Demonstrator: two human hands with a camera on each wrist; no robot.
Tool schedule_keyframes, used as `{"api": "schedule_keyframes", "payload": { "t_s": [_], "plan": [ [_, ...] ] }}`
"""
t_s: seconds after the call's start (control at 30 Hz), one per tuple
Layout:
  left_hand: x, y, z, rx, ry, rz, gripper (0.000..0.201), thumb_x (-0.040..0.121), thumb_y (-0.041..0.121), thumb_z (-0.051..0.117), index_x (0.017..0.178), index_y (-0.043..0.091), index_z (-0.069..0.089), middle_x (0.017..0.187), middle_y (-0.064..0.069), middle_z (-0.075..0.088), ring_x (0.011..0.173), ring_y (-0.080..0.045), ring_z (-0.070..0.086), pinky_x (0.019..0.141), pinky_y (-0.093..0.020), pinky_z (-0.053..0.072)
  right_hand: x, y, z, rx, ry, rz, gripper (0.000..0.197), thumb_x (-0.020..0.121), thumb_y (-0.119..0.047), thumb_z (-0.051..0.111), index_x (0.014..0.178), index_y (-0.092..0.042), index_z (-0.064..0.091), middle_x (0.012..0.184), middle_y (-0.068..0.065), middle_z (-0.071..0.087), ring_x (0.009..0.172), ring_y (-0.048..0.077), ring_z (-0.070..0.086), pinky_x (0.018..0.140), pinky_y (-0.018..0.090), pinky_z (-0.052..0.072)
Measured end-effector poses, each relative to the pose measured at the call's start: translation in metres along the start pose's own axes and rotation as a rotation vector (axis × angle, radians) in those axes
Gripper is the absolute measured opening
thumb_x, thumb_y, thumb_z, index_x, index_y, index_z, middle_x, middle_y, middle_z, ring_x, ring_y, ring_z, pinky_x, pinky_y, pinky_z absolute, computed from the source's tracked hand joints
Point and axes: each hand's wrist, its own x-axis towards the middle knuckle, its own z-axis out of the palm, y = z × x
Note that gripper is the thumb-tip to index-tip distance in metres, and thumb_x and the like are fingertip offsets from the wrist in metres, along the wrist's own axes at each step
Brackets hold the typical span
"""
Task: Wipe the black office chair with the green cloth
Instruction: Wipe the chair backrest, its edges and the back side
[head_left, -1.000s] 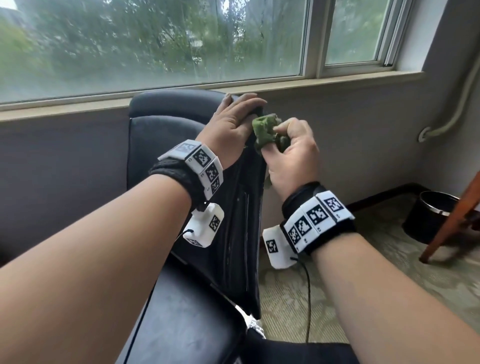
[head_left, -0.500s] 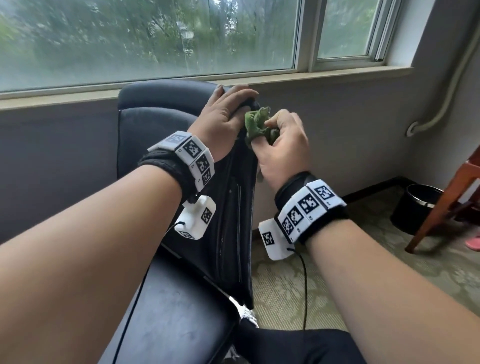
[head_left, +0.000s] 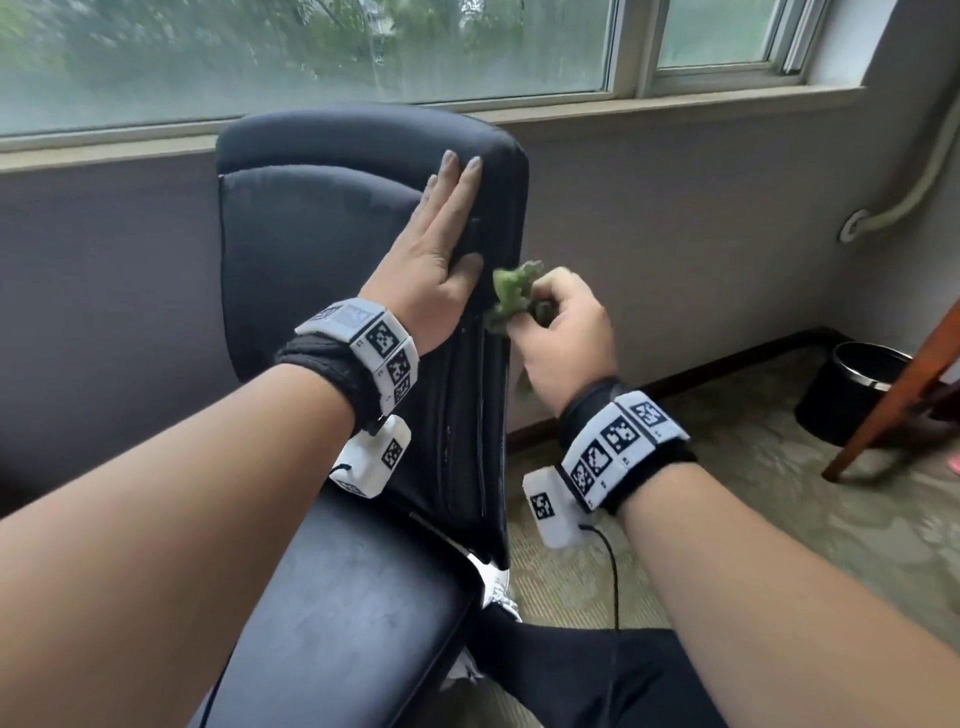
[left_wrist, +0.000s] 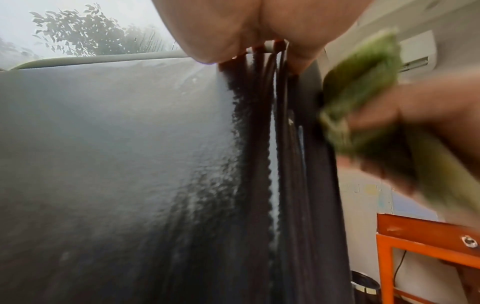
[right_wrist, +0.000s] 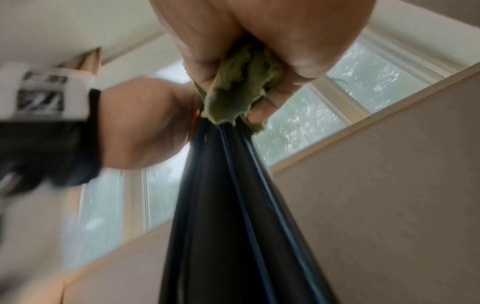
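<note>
- The black office chair (head_left: 332, 249) stands under the window (head_left: 311, 47), its back facing the person.
- The left hand (head_left: 431, 260) lies flat on the chair back, grip released, fingers straight.
- The right hand (head_left: 563, 338) clenches the bunched green cloth (head_left: 514, 293) against the back's side edge.

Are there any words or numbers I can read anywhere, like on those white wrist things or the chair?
No readable words or numbers.
Left wristband: black-and-white square code patterns, plus tiny marks too small to read.
Right wristband: the same kind of patterns, tiny marks unreadable.
Black office chair: no label in view.
Green cloth: no writing visible.
</note>
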Motion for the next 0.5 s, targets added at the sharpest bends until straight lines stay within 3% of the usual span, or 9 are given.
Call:
{"api": "schedule_keyframes", "payload": {
  "t_s": [0.1,0.17,0.3,0.43,0.5],
  "plan": [
    [-0.005,-0.003,-0.004,0.042,0.009,0.01,0.084,0.096,0.004,0.054,0.167,0.026,0.015,0.175,0.003,0.002,0.161,-0.01,0.002,0.122,-0.009,0.002,0.022,-0.011,0.006,0.065,0.097,0.002,0.024,0.079,-0.025,0.075,0.071,-0.026,0.052,0.069,-0.008,0.056,0.06,0.01,0.05,0.061,0.031,0.045],
    [-0.006,-0.002,-0.006,0.057,0.017,0.001,0.088,0.092,0.004,0.056,0.167,0.028,0.016,0.175,0.006,0.005,0.16,-0.006,0.007,0.122,-0.009,0.008,0.017,-0.005,0.01,0.07,0.083,0.046,0.023,0.08,-0.03,0.074,0.076,-0.021,0.054,0.068,-0.005,0.059,0.06,0.018,0.055,0.058,0.035,0.05],
    [-0.006,-0.001,-0.004,0.045,0.019,-0.022,0.096,0.084,0.004,0.058,0.167,0.03,0.018,0.175,0.009,0.007,0.159,-0.003,0.008,0.124,-0.013,0.013,-0.023,0.03,0.017,-0.059,-0.012,0.097,0.03,0.082,-0.032,0.074,0.08,-0.016,0.049,0.078,0.001,0.06,0.067,0.017,0.053,0.063,0.037,0.049],
    [-0.006,0.001,-0.002,0.01,0.024,-0.043,0.096,0.082,-0.001,0.055,0.166,0.03,0.021,0.175,0.009,0.01,0.158,0.0,0.009,0.118,-0.003,0.009,-0.058,0.056,0.018,-0.17,-0.134,0.161,0.035,0.084,-0.032,0.076,0.077,-0.018,0.044,0.076,-0.003,0.053,0.064,0.012,0.049,0.06,0.032,0.041],
    [-0.008,0.002,-0.003,0.003,0.031,-0.055,0.096,0.082,-0.002,0.053,0.166,0.031,0.022,0.174,0.011,0.012,0.157,0.002,0.011,0.115,0.0,0.009,-0.054,0.051,0.012,-0.124,-0.21,0.212,0.026,0.082,-0.029,0.075,0.086,-0.025,0.05,0.08,-0.004,0.061,0.068,0.013,0.058,0.062,0.033,0.049]
  ]
}}
